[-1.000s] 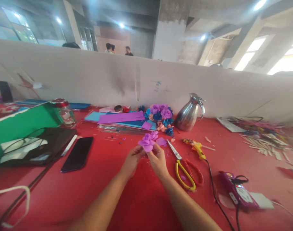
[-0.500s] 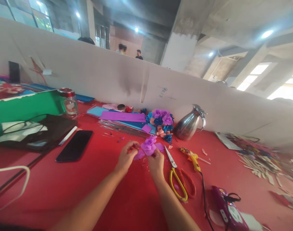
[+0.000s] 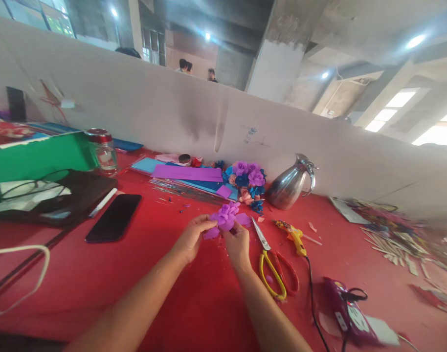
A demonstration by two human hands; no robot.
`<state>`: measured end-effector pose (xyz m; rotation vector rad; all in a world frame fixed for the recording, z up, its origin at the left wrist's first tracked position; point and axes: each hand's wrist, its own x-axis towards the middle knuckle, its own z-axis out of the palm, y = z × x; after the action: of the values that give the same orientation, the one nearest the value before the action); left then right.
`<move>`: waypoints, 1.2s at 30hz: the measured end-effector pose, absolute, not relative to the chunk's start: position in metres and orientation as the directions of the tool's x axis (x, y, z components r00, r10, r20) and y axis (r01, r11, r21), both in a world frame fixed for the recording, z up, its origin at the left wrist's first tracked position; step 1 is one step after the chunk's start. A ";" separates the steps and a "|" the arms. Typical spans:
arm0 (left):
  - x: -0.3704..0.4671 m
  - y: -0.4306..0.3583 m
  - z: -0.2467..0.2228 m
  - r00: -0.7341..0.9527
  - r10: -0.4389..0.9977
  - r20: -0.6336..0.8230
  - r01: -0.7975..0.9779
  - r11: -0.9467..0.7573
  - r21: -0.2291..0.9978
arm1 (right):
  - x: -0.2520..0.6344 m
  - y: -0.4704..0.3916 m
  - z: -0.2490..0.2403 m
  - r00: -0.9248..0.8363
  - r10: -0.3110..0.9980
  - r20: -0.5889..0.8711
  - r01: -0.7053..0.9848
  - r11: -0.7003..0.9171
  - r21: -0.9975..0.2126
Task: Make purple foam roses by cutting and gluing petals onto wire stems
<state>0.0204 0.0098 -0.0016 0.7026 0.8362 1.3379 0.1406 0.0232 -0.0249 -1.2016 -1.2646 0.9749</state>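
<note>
A purple paper flower [image 3: 226,216] is held above the red table between both hands. My left hand [image 3: 192,237] pinches its left side with thumb and fingers. My right hand [image 3: 238,244] is closed on it from below and to the right. Loose purple petals lie beneath and beside the flower. Scissors [image 3: 271,264] with one yellow and one red handle lie just right of my right hand. Past them is a yellow glue gun [image 3: 296,238] on a black cord. Behind the hands sits a cluster of purple, blue and pink paper flowers [image 3: 247,180].
Purple paper strips [image 3: 187,173] lie on blue sheets at the back. A metal jug [image 3: 289,183] stands behind the glue gun. A black phone [image 3: 114,218], a glass jar [image 3: 105,155] and a green box [image 3: 40,161] are left. A purple power strip [image 3: 350,313] is at the right.
My left hand's fingertips have moved in onto the flower's left side. The flower has tilted and sits slightly higher in the picture. The whole view has shifted a little.
</note>
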 end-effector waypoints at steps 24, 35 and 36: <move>0.017 0.013 -0.006 -0.043 0.993 -0.113 -0.453 0.081 0.888 | 0.140 0.022 -0.023 0.140 0.962 0.235 0.113 0.221 -0.969; 0.010 0.015 0.001 0.007 0.996 -0.088 -0.577 0.076 0.813 | 0.140 0.018 -0.023 0.045 0.859 0.510 0.270 0.481 -0.834; 0.010 0.015 0.001 0.011 0.997 -0.077 -0.571 0.069 0.818 | 0.140 0.019 -0.024 0.040 0.856 0.515 0.270 0.487 -0.831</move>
<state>0.0097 0.0146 0.0009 0.6948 0.7967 1.3910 0.1399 0.0189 -0.0242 -1.0254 -1.5092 0.5989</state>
